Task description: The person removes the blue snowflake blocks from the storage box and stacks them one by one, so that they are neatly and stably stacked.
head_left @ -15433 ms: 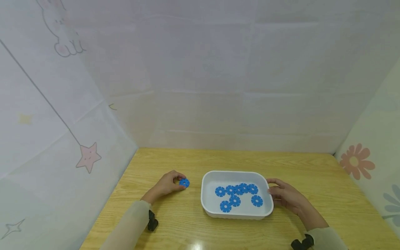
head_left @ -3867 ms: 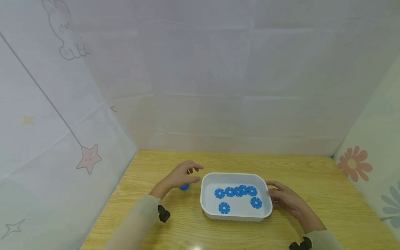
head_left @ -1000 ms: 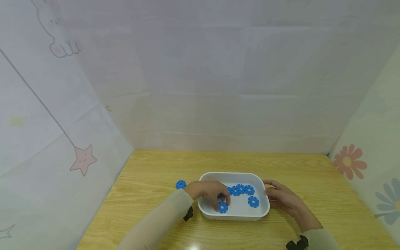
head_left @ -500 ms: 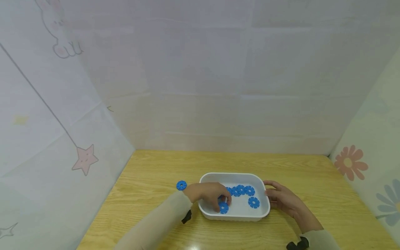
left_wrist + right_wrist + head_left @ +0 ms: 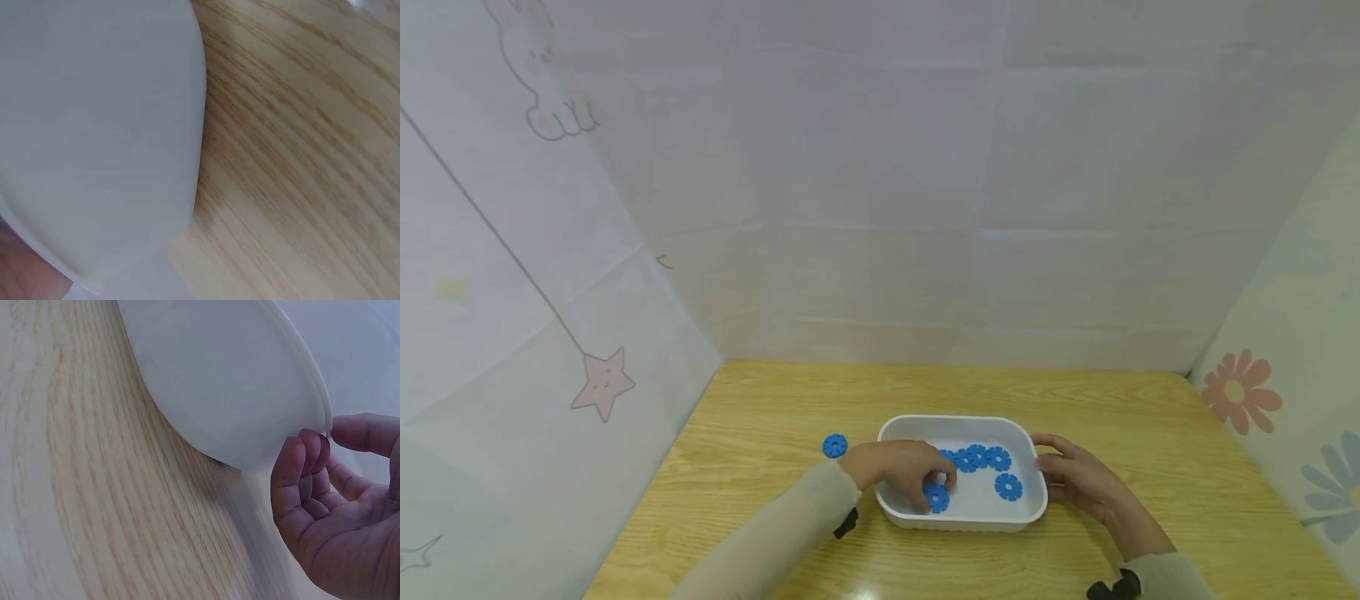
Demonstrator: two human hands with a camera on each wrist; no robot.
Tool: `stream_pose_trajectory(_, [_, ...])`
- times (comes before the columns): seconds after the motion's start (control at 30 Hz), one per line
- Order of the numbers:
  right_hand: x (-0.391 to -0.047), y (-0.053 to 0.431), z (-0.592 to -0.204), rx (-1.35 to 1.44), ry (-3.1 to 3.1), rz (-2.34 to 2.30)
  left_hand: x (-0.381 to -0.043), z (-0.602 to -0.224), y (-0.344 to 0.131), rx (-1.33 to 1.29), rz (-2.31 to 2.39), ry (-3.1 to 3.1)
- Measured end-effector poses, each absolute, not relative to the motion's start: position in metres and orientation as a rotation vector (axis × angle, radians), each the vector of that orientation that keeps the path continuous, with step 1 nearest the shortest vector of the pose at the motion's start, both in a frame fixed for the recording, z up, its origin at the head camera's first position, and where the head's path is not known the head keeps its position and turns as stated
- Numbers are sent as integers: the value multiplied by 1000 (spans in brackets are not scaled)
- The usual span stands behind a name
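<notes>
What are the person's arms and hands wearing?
Both arms have long, plain, pale cream cloth sleeves: a left sleeve and a matching right sleeve. Near each cuff sits a small, blocky black gadget, a left gadget and a right gadget. The left hand and right hand wear no gloves. No cables show.

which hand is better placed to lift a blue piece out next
Probably the left hand: it reaches inside the white tray, fingers at a blue piece, while the right hand holds the tray's right end.

Plain cream sleeves (image 5: 775,532) are worn with blocky black wrist devices (image 5: 1126,583).
</notes>
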State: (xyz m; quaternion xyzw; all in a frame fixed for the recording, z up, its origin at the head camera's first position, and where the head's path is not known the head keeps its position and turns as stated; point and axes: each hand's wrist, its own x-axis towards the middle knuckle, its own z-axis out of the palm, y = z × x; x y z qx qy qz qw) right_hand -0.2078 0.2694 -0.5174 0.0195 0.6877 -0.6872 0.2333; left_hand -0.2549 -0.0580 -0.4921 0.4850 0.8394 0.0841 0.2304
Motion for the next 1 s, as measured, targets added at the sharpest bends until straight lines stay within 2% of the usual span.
stream_pose_trajectory(1.0, [-207, 269, -516, 57, 1895, -1885, -258, -494, -60, 1311, 382, 2365])
